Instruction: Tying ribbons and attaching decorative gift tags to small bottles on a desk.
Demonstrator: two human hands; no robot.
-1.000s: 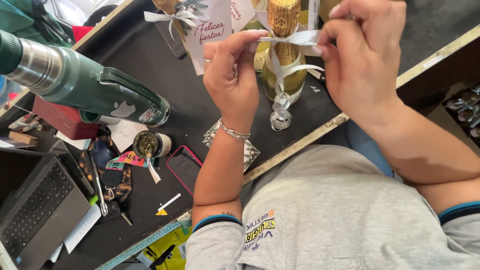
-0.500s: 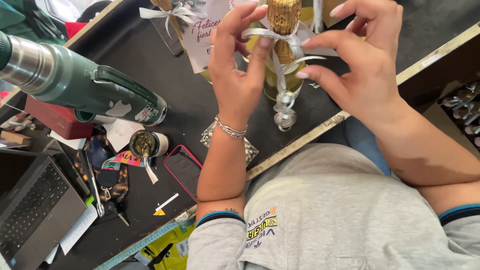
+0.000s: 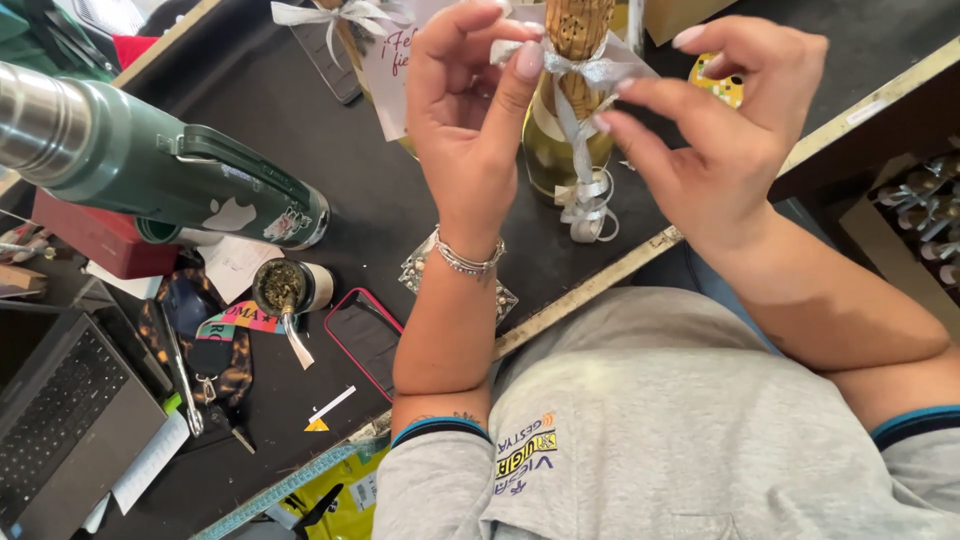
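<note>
Both hands tie a silver ribbon on a bottle standing on a black worktop.

The worktop (image 3: 300,130) is cluttered and edged by a pale strip; a shelf of small bottles shows at right. The bottle (image 3: 565,120) stands upright, long axis vertical, gold-wrapped neck toward the camera (base hidden). Left: a green thermos (image 3: 170,175) on its side, a laptop (image 3: 60,430), a phone (image 3: 365,340), a cup (image 3: 285,288). The left hand (image 3: 470,130) and right hand (image 3: 720,130) each pinch the ribbon (image 3: 580,75) at the neck, partly covering the bottle.
</note>
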